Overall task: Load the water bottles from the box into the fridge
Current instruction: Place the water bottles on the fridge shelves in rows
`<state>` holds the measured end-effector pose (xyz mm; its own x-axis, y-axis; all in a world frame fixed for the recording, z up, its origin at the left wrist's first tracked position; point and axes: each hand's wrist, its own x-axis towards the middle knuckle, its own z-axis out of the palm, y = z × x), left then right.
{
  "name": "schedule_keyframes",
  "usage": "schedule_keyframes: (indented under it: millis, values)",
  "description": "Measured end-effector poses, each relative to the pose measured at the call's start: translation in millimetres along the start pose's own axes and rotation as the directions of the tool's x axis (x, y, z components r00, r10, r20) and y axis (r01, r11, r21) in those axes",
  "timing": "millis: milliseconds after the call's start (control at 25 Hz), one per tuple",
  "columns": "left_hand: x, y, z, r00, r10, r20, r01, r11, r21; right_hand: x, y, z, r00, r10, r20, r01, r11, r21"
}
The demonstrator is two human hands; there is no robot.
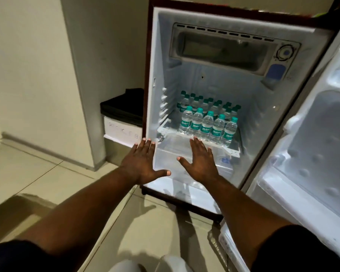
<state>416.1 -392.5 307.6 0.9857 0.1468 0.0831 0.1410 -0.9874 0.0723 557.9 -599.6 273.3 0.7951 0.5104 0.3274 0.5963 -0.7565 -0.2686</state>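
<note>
Evidently I hold my left hand [143, 163] and right hand [200, 163] flat, fingers [148, 147] spread and grasping nothing, because the Bisleri water bottles [206, 126] at twelve o'clock stand in rows on the fridge shelf [230, 151].

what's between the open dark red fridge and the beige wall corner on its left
A white bin with a black liner stands there on the floor, touching neither visibly; the head view shows it.
</note>
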Motion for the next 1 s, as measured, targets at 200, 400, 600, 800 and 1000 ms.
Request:
schedule_keyframes:
  millis: [200, 400, 600, 800, 1000]
  values:
    - [-73.6, -11.2, 41.2, 0.997, -0.075, 0.031, 0.075, 0.997, -0.002, -53.8, -40.6, 40.9, 0.994, -0.053, 0.091, 0.050, 0.998, 0.031]
    - [-138.7, -26.2, 94.0, 0.985, -0.149, 0.088, 0.151, 0.988, -0.013, -101.7, -79.0, 81.1, 0.972, -0.151, 0.179, 0.137, 0.987, 0.089]
    - [-206.2, -48.2, 141.0, 0.953, -0.274, 0.131, 0.281, 0.959, -0.039, -147.1, -115.1, 136.8, 0.914, -0.277, 0.296, 0.252, 0.960, 0.119]
    - [-252.9, -69.3, 170.0, 0.885, -0.423, 0.192, 0.442, 0.894, -0.069, -175.0, -140.2, 180.1, 0.843, -0.357, 0.403, 0.322, 0.934, 0.153]
    - [-283.7, -94.6, 192.2, 0.798, -0.544, 0.258, 0.581, 0.808, -0.095, -193.6, -175.0, 212.0, 0.765, -0.429, 0.480, 0.366, 0.903, 0.224]
